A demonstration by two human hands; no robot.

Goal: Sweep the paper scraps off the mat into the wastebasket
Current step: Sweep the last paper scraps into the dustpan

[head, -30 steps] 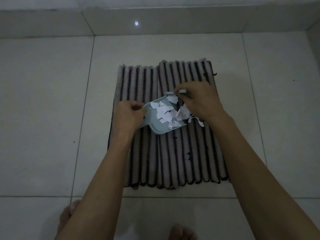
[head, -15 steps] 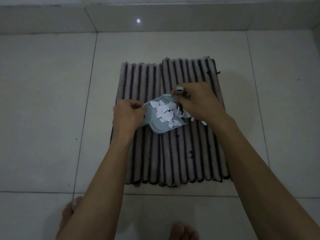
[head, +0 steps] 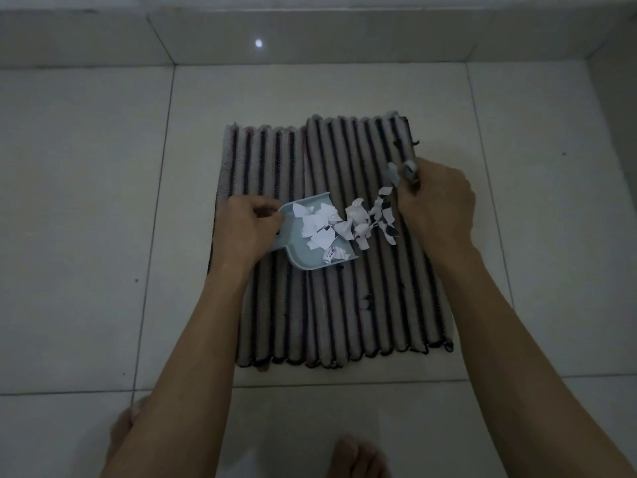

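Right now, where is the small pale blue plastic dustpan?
In the head view, the pale blue plastic dustpan lies on the striped mat, left of centre, its handle gripped by the left hand, with white paper scraps inside.

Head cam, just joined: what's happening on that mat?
A person is crouched over a striped mat on a tiled floor, sweeping torn paper scraps. The left hand holds a pale blue dustpan flat on the mat. The right hand grips a small brush, off to the pan's right. Some scraps lie in the pan; others sit on the mat just past its lip. No wastebasket in view.
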